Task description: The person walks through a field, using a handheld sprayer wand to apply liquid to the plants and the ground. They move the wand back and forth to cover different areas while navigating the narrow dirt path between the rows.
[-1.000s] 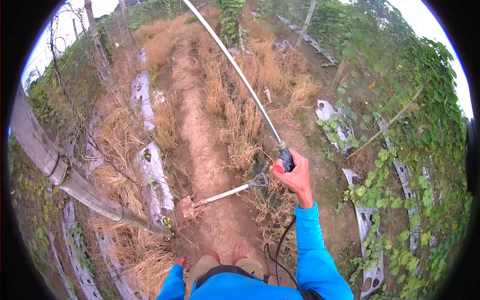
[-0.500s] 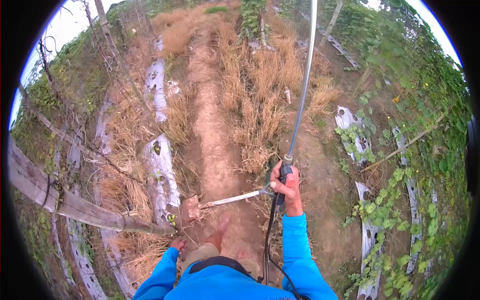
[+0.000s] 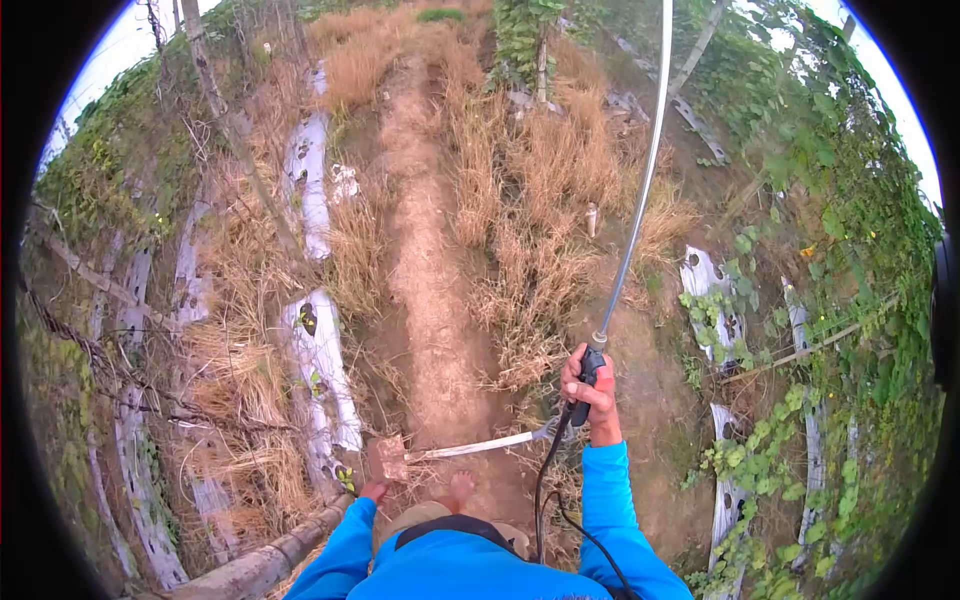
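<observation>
My right hand point(image 3: 592, 390) is closed around the black grip of a spray wand point(image 3: 645, 190). Its long metal tube points up and away, past the top of the head view. From the grip a black hose point(image 3: 546, 480) hangs down toward my body. Low in the view, my left hand point(image 3: 374, 491) is beside my left thigh, mostly hidden by the blue sleeve, and its fingers cannot be made out. Just beyond it, a whitish stick point(image 3: 480, 445) with a reddish-brown block point(image 3: 387, 457) at its left end lies across the path.
A bare dirt path point(image 3: 430, 270) runs ahead between dry grass point(image 3: 540, 210). Torn plastic mulch strips point(image 3: 318, 350) line the left; leafy vines point(image 3: 820, 180) climb on the right. A wooden pole point(image 3: 270, 560) slants close by at lower left.
The ground and the stick have shifted down in view, and the wooden pole has dropped toward the lower left. My right hand, still gripping the wand, sits slightly lower and further right.
</observation>
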